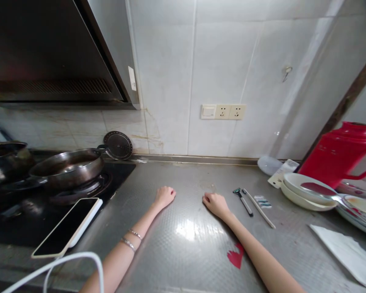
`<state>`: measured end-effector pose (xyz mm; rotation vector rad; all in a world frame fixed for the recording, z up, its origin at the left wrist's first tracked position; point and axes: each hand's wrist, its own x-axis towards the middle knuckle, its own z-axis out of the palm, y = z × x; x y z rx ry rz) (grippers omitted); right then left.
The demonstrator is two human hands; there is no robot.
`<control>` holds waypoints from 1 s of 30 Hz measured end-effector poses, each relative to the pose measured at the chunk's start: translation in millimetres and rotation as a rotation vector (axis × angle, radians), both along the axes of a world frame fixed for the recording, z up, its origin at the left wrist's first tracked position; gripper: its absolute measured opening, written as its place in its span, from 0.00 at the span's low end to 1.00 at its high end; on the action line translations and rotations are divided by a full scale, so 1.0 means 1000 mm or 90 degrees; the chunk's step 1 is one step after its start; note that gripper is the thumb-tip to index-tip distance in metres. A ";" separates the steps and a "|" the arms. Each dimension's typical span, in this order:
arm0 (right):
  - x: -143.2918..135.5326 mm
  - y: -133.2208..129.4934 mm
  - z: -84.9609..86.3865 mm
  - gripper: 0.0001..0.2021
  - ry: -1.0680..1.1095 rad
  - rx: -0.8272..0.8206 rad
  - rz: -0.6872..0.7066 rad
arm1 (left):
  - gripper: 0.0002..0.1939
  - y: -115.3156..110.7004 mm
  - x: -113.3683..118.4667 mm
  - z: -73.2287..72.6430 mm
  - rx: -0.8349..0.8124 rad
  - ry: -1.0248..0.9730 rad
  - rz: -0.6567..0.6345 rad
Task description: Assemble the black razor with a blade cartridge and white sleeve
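My left hand point(165, 197) rests closed on the steel counter point(183, 175), fingers curled under, with two bracelets point(131, 240) on that forearm. Across from it my right hand point(216, 203) also lies closed on the metal, and nothing shows in either fist. Just right of my right hand is a razor point(243, 202) with a green-edged head. Beside the razor lies a thin white stick-like handle point(260, 209) with a dark end, then a small clear pack with several green-and-dark strips point(262, 202). A red paper-like cutout point(236, 256) sits near my right forearm.
On the left, a phone on a white block point(67, 230) overlaps the stove edge, a white cable point(79, 255) before it. A pan point(68, 165) stands on the stove under the range hood point(64, 91). Bowls point(305, 195), a red thermos point(338, 152) and white paper point(347, 252) are right.
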<state>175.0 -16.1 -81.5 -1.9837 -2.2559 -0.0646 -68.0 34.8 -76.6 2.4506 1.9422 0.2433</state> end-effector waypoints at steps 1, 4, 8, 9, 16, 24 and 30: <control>0.000 0.000 0.000 0.18 0.002 0.000 0.000 | 0.17 0.000 0.000 0.000 0.000 -0.001 0.000; 0.000 0.000 0.000 0.18 0.008 0.005 0.003 | 0.17 0.001 0.000 0.000 0.000 0.001 0.003; 0.001 0.000 0.000 0.18 0.019 0.004 -0.007 | 0.18 0.001 0.000 0.000 -0.001 0.000 0.007; 0.001 -0.001 0.001 0.18 0.024 0.001 -0.004 | 0.18 0.002 0.000 0.000 -0.002 0.000 0.007; 0.027 -0.011 0.038 0.20 0.101 0.083 -0.053 | 0.18 0.003 0.000 0.002 0.002 0.005 0.002; 0.126 -0.031 0.057 0.18 0.083 -0.084 -0.318 | 0.18 -0.001 0.002 0.006 -0.011 -0.003 0.010; 0.150 -0.042 0.039 0.20 0.088 -0.244 -0.231 | 0.18 -0.002 0.002 0.006 -0.008 -0.003 0.008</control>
